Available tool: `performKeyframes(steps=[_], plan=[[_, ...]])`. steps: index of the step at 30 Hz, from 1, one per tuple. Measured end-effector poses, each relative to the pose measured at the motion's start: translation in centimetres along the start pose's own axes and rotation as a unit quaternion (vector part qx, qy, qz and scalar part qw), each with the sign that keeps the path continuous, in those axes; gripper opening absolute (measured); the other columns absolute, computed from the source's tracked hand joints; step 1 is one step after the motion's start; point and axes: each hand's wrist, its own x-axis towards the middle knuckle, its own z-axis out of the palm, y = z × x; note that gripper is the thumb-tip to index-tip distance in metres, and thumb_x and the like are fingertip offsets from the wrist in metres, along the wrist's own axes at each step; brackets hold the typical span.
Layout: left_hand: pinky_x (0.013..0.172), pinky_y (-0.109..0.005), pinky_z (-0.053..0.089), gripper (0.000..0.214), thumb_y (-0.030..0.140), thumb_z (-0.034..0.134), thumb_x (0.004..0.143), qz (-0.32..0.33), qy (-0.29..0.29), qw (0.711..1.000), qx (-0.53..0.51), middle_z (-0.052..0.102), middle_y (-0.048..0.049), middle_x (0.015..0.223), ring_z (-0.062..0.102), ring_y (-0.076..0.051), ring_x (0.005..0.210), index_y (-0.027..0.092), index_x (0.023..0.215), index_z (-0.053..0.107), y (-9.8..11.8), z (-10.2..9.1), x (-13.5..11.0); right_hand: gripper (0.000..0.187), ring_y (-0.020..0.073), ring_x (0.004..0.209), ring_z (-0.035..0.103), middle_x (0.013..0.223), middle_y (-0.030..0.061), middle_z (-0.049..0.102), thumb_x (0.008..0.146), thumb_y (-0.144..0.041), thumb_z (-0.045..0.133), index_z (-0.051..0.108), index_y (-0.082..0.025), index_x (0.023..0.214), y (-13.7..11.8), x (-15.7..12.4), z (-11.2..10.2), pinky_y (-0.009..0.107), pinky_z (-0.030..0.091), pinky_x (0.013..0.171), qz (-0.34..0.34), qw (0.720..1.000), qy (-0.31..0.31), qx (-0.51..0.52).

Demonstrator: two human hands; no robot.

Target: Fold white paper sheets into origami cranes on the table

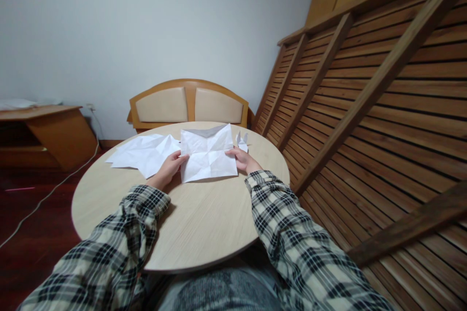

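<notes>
Both my hands hold a white sheet of paper by its opposite side edges, tilted up above the round table. Crease lines cross the sheet through its middle. My left hand pinches the left edge, thumb on the near face. My right hand grips the right edge in the same way, its other fingers hidden behind the paper. More creased white paper lies flat on the table, left of the held sheet. A small folded paper figure with two upright points stands just beyond my right hand.
The pale round wooden table is in front of me. A padded headboard stands behind it. A slatted wooden frame leans along the right. At the left are a wooden desk and a white cable on the dark red floor.
</notes>
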Motion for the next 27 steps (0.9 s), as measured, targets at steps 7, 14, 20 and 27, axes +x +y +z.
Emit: performKeyframes(steps=[7, 14, 20, 27], plan=[[0.063, -0.032, 0.054, 0.04, 0.04, 0.072, 0.065, 0.001, 0.014, 1.0, -0.005, 0.072, -0.0059, 0.086, 0.067, -0.023, 0.076, 0.017, 0.097, 0.065, 0.2, -0.1, -0.1, 0.036, 0.0231, 0.092, 0.071, 0.083, 0.0057, 0.073, 0.069, 0.003, 0.052, 0.058, -0.015, 0.099, 0.1, 0.1, -0.2, 0.042, 0.057, 0.09, -0.012, 1.0, -0.005, 0.027], [0.062, -0.029, 0.051, 0.042, 0.037, 0.073, 0.063, 0.001, 0.028, 0.999, -0.037, 0.071, -0.0047, 0.086, 0.064, -0.019, 0.071, 0.015, 0.098, 0.066, -0.3, -0.3, 0.4, 0.039, 0.021, 0.09, 0.071, 0.084, 0.0044, 0.074, 0.068, 0.004, 0.05, 0.058, -0.016, 0.1, 0.2, 0.3, -0.6, 0.04, 0.056, 0.092, -0.014, 1.0, -0.016, 0.021], [0.062, -0.028, 0.05, 0.037, 0.026, 0.072, 0.06, 0.004, 0.035, 0.994, -0.102, 0.072, -0.0054, 0.084, 0.063, -0.019, 0.07, 0.015, 0.095, 0.069, -0.9, -0.4, 1.1, 0.043, 0.0191, 0.09, 0.07, 0.091, 0.004, 0.074, 0.066, 0.006, 0.049, 0.058, -0.017, 0.101, 0.4, 0.8, -0.8, 0.038, 0.055, 0.094, -0.018, 1.0, -0.006, -0.009], [0.059, -0.029, 0.05, 0.031, 0.021, 0.07, 0.062, -0.008, 0.049, 0.989, -0.14, 0.069, -0.0058, 0.078, 0.062, -0.019, 0.064, 0.013, 0.092, 0.068, -1.0, -0.3, 1.2, 0.029, 0.0178, 0.08, 0.069, 0.082, 0.0032, 0.073, 0.068, 0.002, 0.052, 0.061, -0.018, 0.087, 0.3, 0.6, -1.0, 0.03, 0.055, 0.081, -0.005, 1.0, 0.025, -0.005]])
